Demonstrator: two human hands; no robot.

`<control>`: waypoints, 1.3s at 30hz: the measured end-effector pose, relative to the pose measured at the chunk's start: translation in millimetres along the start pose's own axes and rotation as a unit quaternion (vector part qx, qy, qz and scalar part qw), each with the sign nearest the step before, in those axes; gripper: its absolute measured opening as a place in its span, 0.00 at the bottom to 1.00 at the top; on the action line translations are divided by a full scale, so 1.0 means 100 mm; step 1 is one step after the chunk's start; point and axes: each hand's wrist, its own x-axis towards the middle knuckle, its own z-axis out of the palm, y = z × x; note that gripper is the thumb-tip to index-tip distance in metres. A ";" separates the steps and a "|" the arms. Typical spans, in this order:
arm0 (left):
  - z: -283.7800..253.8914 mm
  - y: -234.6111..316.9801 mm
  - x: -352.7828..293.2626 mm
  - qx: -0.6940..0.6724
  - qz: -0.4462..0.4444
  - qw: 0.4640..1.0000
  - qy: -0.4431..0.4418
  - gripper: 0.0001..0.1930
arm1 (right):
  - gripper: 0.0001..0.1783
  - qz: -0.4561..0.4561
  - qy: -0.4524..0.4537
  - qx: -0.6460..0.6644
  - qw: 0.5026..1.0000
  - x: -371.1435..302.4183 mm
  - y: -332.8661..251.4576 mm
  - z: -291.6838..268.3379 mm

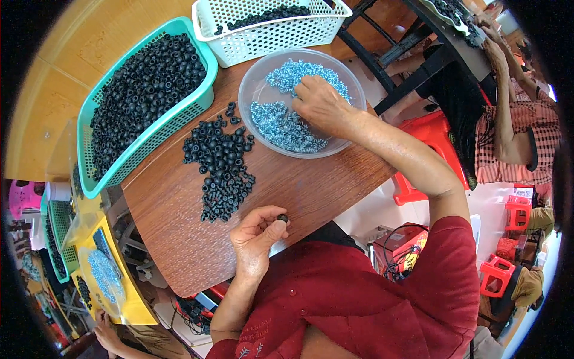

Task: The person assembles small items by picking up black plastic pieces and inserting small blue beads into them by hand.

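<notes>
Near the front edge of the brown table, my left hand [257,239] pinches a small black round part [283,219] between thumb and fingers. My right hand [324,106] reaches into a translucent round bowl [244,99] that holds many small shiny blue-silver metal pieces [281,125]. Its fingers are closed and bent down at the pieces; whatever they grip is hidden. Between the bowl and my left hand lies a loose pile of black round parts [218,146], with smaller black ring-like parts [227,194] at its near end.
A teal basket [209,66] full of black parts stands at the far left. Behind the bowl is a white perforated basket [269,42]. A red stool [430,140] stands to the right. Other people sit at tables on both sides, one by a yellow tabletop [128,281].
</notes>
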 end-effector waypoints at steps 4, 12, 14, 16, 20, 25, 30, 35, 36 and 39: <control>-0.02 0.02 0.02 -0.034 -0.006 0.999 0.004 0.11 | 0.06 0.062 0.045 0.098 0.992 -0.05 -0.11 -0.15; -0.04 0.05 0.11 -0.148 -0.004 0.989 -0.007 0.12 | 0.09 0.264 0.096 0.461 0.842 -0.17 -0.56 -0.59; -0.04 0.05 0.12 -0.163 -0.004 0.987 -0.010 0.12 | 0.08 0.285 0.101 0.529 0.793 -0.19 -0.75 -0.67; -0.02 0.05 0.11 -0.160 0.006 0.987 -0.008 0.12 | 0.07 0.300 0.090 0.616 0.723 -0.22 -0.94 -0.74; 0.02 0.03 0.09 -0.144 0.016 0.989 0.000 0.12 | 0.06 0.316 0.114 0.679 0.653 -0.28 -1.06 -0.78; 0.09 0.11 0.03 -0.094 0.089 0.991 0.004 0.11 | 0.08 0.405 0.361 0.585 0.602 -0.84 0.54 -1.09; 0.20 0.02 0.06 -0.110 0.060 0.992 -0.022 0.11 | 0.10 0.432 0.405 0.557 0.582 -1.40 0.49 -1.18; 0.17 0.01 0.03 -0.115 0.040 0.992 -0.044 0.12 | 0.09 0.458 0.268 0.677 0.511 -0.93 -0.88 -0.92; 0.18 0.02 0.03 -0.105 0.046 0.993 -0.031 0.12 | 0.08 0.438 0.243 0.695 0.516 -0.86 -1.02 -0.90; 0.19 0.02 0.02 -0.099 0.056 0.994 0.000 0.12 | 0.07 0.385 0.201 0.720 0.542 -0.69 -1.26 -0.87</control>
